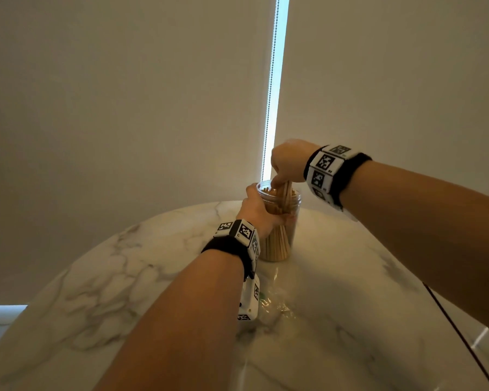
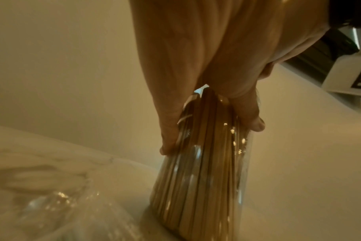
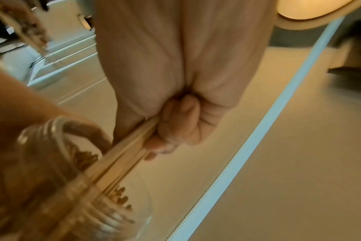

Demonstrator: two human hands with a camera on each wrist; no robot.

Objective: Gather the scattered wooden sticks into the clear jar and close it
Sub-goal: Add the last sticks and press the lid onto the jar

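Observation:
A clear jar (image 1: pixel 290 218) packed with wooden sticks (image 1: pixel 277 244) stands upright at the far side of the marble table (image 1: pixel 124 277). My left hand (image 1: pixel 259 210) wraps around its upper body, thumb and fingers curled on the wall (image 2: pixel 198 163). My right hand (image 1: pixel 287 165) hovers over the open mouth and pinches a small bundle of sticks (image 3: pixel 126 154), whose lower ends reach down inside the jar's threaded rim (image 3: pixel 58 127). No lid is in view.
A crumpled clear plastic wrapper (image 1: pixel 277 300) lies on the table just in front of the jar, also visible as a wrapper (image 2: pixel 62 212) in the left wrist view. A blind with a bead chain (image 1: pixel 270 88) hangs behind. A dark cable (image 1: pixel 458 334) crosses the table's right side.

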